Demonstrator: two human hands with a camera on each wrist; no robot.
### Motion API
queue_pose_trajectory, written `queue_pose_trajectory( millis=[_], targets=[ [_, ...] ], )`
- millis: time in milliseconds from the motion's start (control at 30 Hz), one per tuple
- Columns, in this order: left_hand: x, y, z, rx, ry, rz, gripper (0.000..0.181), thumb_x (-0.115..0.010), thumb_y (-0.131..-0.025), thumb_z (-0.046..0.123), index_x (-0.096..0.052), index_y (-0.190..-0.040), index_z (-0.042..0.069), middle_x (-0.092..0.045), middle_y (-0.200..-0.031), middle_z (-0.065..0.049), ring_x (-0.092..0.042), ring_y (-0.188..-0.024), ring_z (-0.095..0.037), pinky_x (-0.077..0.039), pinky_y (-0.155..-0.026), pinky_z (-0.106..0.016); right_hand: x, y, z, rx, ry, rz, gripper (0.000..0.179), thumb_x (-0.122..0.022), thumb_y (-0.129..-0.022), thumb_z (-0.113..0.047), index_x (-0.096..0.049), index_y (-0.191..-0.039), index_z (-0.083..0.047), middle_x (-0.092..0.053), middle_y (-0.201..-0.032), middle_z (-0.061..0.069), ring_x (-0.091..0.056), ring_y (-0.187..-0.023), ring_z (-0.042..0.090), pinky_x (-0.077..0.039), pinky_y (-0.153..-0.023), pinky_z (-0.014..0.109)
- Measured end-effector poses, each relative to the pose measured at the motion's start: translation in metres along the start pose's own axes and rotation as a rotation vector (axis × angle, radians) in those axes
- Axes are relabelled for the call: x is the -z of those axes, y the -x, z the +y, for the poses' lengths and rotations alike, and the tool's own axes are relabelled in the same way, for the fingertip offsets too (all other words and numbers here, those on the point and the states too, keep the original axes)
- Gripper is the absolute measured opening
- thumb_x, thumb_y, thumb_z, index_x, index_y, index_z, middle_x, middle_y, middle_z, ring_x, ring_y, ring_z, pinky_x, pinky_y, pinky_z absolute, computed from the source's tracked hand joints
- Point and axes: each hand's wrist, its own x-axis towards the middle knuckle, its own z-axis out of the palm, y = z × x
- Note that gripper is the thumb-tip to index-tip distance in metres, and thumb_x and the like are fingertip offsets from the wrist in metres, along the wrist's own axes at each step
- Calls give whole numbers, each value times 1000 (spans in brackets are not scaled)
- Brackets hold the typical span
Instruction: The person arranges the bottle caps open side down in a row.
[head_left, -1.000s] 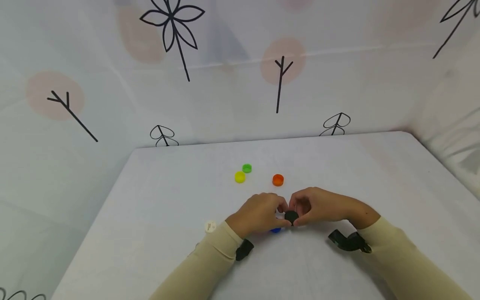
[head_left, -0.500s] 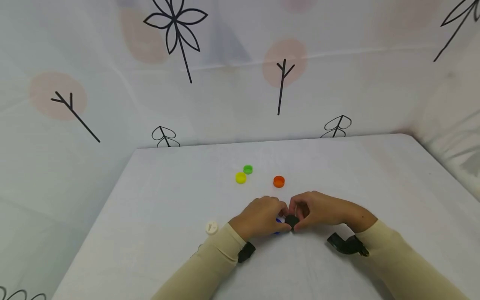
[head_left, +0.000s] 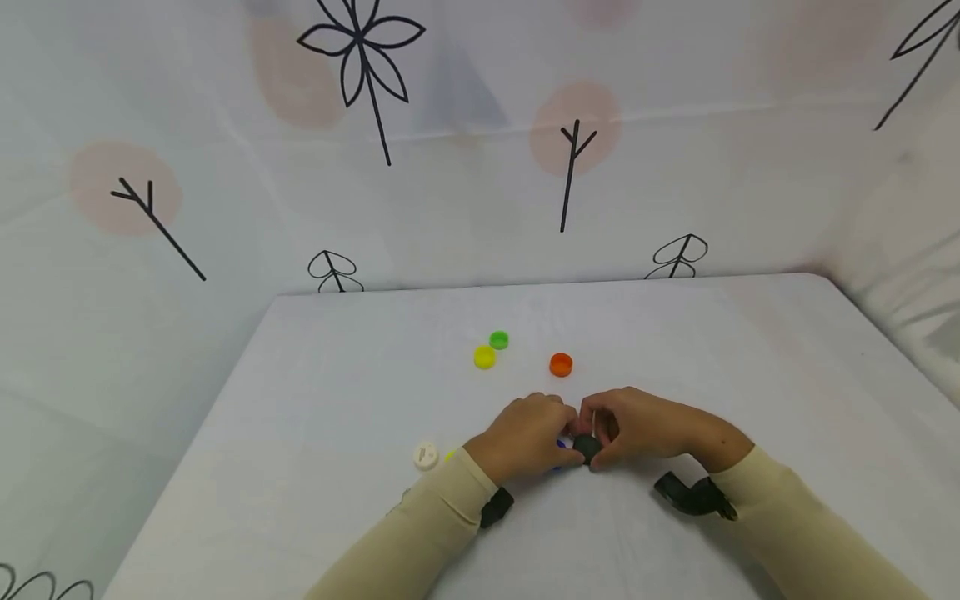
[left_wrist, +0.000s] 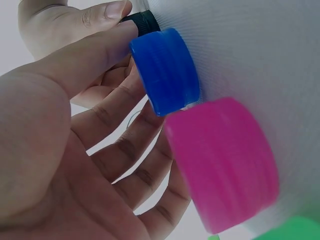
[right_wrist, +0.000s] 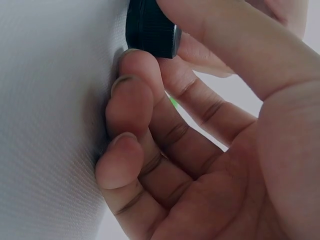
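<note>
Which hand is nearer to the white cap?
The left. In the head view, the left hand is to the right of the white cap; the right hand is farther right, at the black cap.

one black cap, one blue, one pink, one orange, green and yellow count unclear, one white disc

White fabric-covered surface here: round green plastic cap just behind round yellow cap, round orange cap rightward, round white cap nearer, round blue cap beside round pink cap!
</note>
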Motion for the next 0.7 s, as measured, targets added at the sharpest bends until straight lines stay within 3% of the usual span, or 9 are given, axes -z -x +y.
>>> queue_pose_trajectory(
  millis=[500,700],
  targets=[
    [0,1,3,-2,-31,6,24,-80,-85,38,-75,-104,23,-64,-89,13,-51,-78,-4,-43,-70,-19,-2,1,-2,4,12,13,33,-87,-76,-26,-62,-95,-15,-57,-70,-6,-53,-64,6,-44,-59,22],
    [3,3,3,3,-1,-1,26,-81,-85,35,-76,-106,21,-66,-90,12,-51,-78,-4,-43,-70,-17,-2,1,-5,2,7,1,33,-86,-77,-26,-62,-95,-14,-57,-70,-6,-52,-65,6,-43,-59,22]
  ],
)
